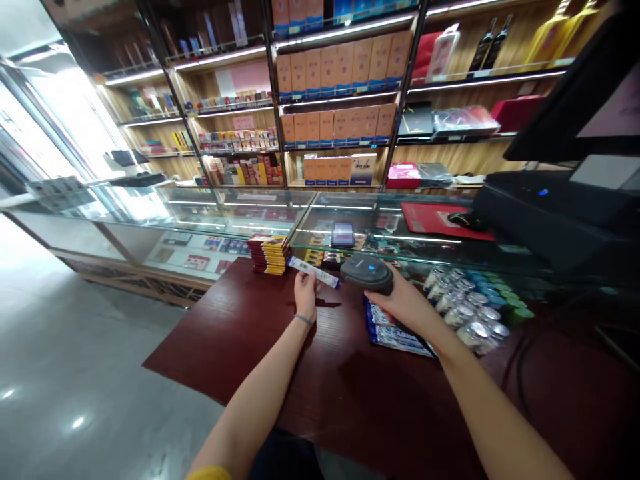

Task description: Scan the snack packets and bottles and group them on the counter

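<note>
Between the fingers of my left hand (306, 298) is a narrow white and blue packet (320, 273), raised above the dark red-brown counter (240, 327). My right hand (403, 303) grips a black barcode scanner (367, 272) with a small blue light on top, its head pointing left toward the packet. Partly hidden beneath my right hand and forearm, several blue and white packets (395, 335) lie flat on the counter. Just left of the held packet stands a neat stack of red and yellow packets (269, 255).
Several upright cans (470, 307) are grouped right of my right hand. A glass display case (240, 217) runs behind the counter. On the right are a black till machine (540, 207) and a red mat (430, 221) bearing a mouse. Stocked shelves (345, 97) line the wall.
</note>
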Available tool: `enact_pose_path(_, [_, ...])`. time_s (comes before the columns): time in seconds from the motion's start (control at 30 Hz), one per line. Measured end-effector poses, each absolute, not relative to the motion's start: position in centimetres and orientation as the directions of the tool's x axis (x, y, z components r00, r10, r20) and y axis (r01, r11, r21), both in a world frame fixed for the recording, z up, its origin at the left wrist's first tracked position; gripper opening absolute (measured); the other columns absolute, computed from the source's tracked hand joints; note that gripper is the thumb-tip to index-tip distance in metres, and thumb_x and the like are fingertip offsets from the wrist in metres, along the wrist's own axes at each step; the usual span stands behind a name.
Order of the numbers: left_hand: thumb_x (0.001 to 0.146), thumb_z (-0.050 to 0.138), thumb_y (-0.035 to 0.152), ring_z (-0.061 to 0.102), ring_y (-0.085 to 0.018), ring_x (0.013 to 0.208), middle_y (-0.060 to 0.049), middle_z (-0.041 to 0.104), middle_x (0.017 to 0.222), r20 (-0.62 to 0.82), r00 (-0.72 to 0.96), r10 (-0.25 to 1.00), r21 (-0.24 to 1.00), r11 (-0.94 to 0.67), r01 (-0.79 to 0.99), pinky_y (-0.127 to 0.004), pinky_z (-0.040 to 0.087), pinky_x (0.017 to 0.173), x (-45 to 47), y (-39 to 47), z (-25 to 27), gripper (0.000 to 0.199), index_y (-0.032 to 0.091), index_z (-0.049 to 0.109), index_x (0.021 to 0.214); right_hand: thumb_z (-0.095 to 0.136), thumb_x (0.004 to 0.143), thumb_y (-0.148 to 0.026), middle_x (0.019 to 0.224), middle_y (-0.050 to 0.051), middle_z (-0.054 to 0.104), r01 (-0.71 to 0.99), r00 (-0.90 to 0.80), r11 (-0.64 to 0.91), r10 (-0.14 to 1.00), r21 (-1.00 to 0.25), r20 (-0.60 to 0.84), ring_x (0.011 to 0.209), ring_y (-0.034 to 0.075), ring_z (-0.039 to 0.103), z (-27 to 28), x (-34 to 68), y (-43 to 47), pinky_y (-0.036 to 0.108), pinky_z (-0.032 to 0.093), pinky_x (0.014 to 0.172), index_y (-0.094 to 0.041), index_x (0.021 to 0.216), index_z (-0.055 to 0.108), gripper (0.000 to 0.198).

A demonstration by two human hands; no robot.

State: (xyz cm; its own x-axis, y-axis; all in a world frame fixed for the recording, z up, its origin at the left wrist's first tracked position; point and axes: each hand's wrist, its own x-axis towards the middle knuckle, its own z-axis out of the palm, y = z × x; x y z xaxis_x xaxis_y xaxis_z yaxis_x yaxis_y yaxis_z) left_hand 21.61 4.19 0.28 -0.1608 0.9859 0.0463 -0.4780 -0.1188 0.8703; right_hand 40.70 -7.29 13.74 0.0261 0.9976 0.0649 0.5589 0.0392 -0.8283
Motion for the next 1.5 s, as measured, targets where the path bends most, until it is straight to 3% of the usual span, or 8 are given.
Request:
enact_pose_path(0.13, [0.085,0.066,0.041,0.069,-0.021,0.092,-0.005,0.072,0.098,0.159,-0.13,0.979,0.961,-0.184,-0.209,-0.033,0.056,0.084,20.6,4.8,0.4,0.033,0.018,0.065,0.107,0.069,0.075,-0.036,0.088,0.003,0.073,0.707,0.038,0.071,0.99,-0.703,0.138,0.068,0.024,0.069,13.5,40.4,-7.2,0.029,0.045,0.058,-0.027,0.123,0.05,0.053])
enact_pose_path(0.27, [0.087,0.063,0.034,0.067,-0.023,0.106,-0.007,0.073,0.11,0.263,-0.086,0.961,0.96,-0.27,-0.072,-0.036,0.05,0.098,19.4,5.3,0.9,0.027,0.019,0.072,0.107,0.069,0.075,-0.032,0.094,0.006,0.074,0.789,0.019,0.066,0.991,-0.611,0.131,0.087,0.029,0.072,13.8,40.4,-7.4,0.03,0.047,0.066,-0.026,0.117,0.053,0.045])
enact_pose_path(0.43, [0.087,0.061,0.028,0.067,-0.025,0.106,-0.008,0.074,0.11,0.286,-0.042,0.957,0.958,-0.284,0.049,-0.038,0.049,0.099,19.0,5.1,1.8,0.023,0.019,0.075,0.104,0.067,0.074,-0.03,0.101,0.009,0.075,0.826,-0.027,0.095,0.991,-0.556,0.129,0.102,0.033,0.069,13.5,40.3,-7.5,0.034,0.048,0.078,-0.024,0.11,0.061,0.037])
enact_pose_path(0.77, [0.086,0.066,0.036,0.069,-0.023,0.101,-0.007,0.075,0.107,0.346,-0.041,0.938,0.938,-0.344,0.034,-0.038,0.051,0.097,19.2,5.0,1.3,0.03,0.019,0.074,0.109,0.068,0.074,-0.032,0.087,0.005,0.073,0.76,0.05,0.038,0.992,-0.649,0.116,0.068,0.025,0.068,14.0,40.6,-7.6,0.029,0.044,0.058,-0.026,0.121,0.056,0.049])
enact_pose_path(0.87, [0.089,0.062,0.034,0.069,-0.022,0.102,-0.006,0.075,0.108,0.5,-0.034,0.865,0.853,-0.486,0.19,-0.039,0.052,0.098,18.8,4.6,2.4,0.026,0.022,0.073,0.11,0.066,0.076,-0.034,0.088,0.004,0.073,0.703,0.05,0.077,0.986,-0.707,0.158,0.063,0.022,0.065,14.1,41.1,-7.6,0.029,0.045,0.056,-0.026,0.122,0.055,0.049])
enact_pose_path(1.07, [0.097,0.047,0.023,0.059,-0.022,0.123,-0.008,0.068,0.119,0.772,0.105,0.627,0.496,-0.698,0.517,-0.043,0.047,0.108,16.0,4.6,4.8,0.027,0.026,0.072,0.108,0.066,0.077,-0.038,0.077,0.002,0.069,0.6,0.057,0.149,0.972,-0.786,0.227,0.062,0.022,0.064,14.3,42.2,-7.7,0.03,0.047,0.056,-0.023,0.123,0.054,0.05])
enact_pose_path(1.3, [0.098,0.048,0.023,0.06,-0.021,0.108,-0.008,0.066,0.11,0.795,0.209,0.57,0.271,-0.642,0.717,-0.041,0.049,0.1,10.3,4.6,4.4,0.026,0.026,0.073,0.107,0.066,0.076,-0.038,0.067,0.0,0.065,0.598,0.03,0.177,0.97,-0.782,0.242,0.063,0.024,0.065,14.1,41.7,-7.6,0.032,0.047,0.057,-0.023,0.12,0.055,0.048])
enact_pose_path(1.5, [0.096,0.048,0.02,0.059,-0.022,0.099,-0.009,0.066,0.101,0.678,0.283,0.679,0.189,-0.533,0.825,-0.037,0.049,0.092,4.7,5.3,2.9,0.028,0.024,0.072,0.109,0.066,0.075,-0.038,0.066,0.001,0.065,0.64,0.026,0.169,0.97,-0.75,0.24,0.067,0.026,0.067,13.2,41.1,-7.1,0.032,0.046,0.057,-0.024,0.116,0.057,0.044])
